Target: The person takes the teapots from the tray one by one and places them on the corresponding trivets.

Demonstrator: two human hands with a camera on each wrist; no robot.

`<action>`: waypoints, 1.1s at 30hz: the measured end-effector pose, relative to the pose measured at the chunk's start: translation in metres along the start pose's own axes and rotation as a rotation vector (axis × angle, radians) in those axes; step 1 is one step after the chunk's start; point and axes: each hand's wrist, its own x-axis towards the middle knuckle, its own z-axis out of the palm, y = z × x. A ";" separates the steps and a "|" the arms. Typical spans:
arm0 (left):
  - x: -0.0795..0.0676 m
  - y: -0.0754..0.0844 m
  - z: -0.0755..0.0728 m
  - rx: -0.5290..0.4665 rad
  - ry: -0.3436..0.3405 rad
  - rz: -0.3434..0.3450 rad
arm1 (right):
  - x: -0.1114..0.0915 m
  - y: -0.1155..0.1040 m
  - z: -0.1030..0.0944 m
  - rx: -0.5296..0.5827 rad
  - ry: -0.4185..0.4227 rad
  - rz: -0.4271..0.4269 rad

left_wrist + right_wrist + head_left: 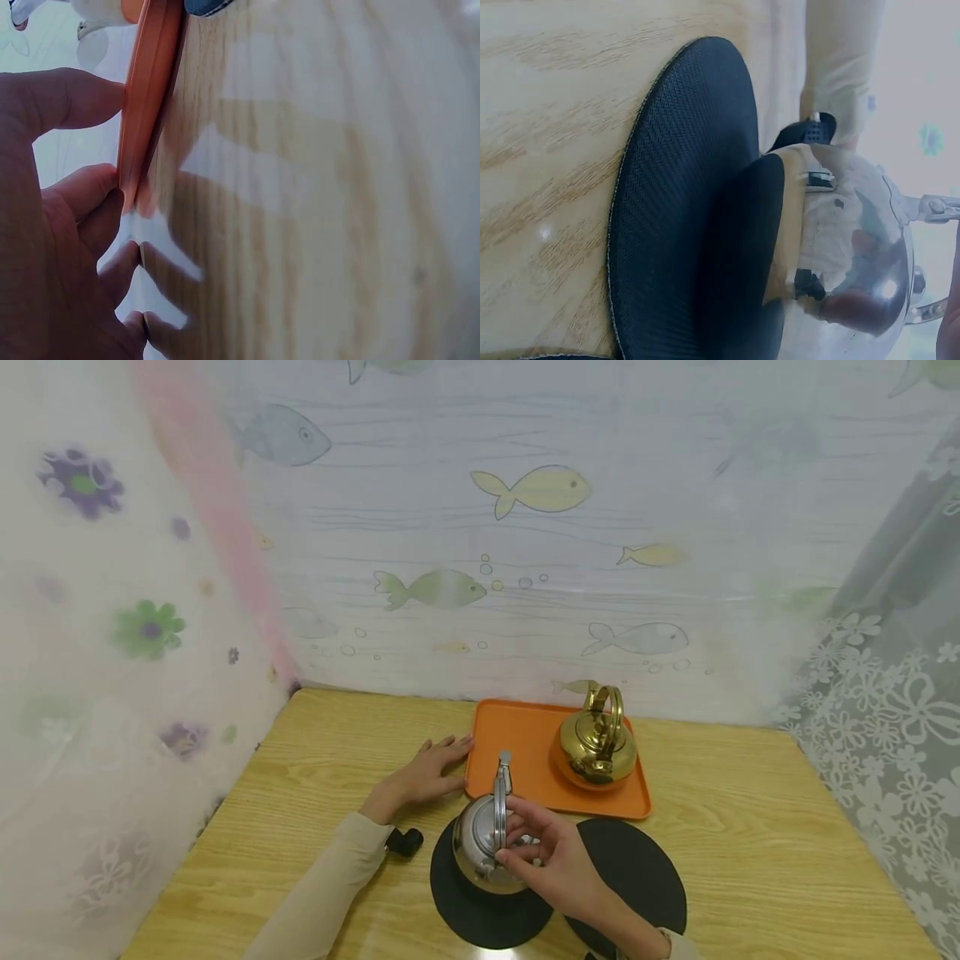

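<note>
A silver kettle (480,839) with a raised handle (500,810) is upright over the left round black mat (498,931). My right hand (562,864) holds that handle between thumb and fingers. In the right wrist view the kettle's shiny body (847,255) overlaps the dark woven mat (682,172). To the left, my left hand (427,777) lies low with fingers spread, at the left edge of an orange tray (517,727). The left wrist view has its thumb and forefinger tips touching the tray's rim (150,82). On the tray's right part stands a gold kettle (592,752).
A second round black mat (637,868) lies on the wooden table (750,843), partly under my right forearm. A small black device (405,842) is at my left wrist. Behind the table hangs a fish-patterned curtain (420,635).
</note>
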 end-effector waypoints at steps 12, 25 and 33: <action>-0.001 0.001 0.000 0.018 -0.013 -0.023 | -0.002 0.001 0.001 -0.005 0.002 0.011; -0.001 0.001 -0.003 0.011 -0.001 -0.020 | -0.002 0.004 0.005 0.004 0.002 -0.018; -0.001 0.002 -0.002 0.010 -0.003 -0.020 | -0.002 0.001 0.004 -0.020 0.004 0.014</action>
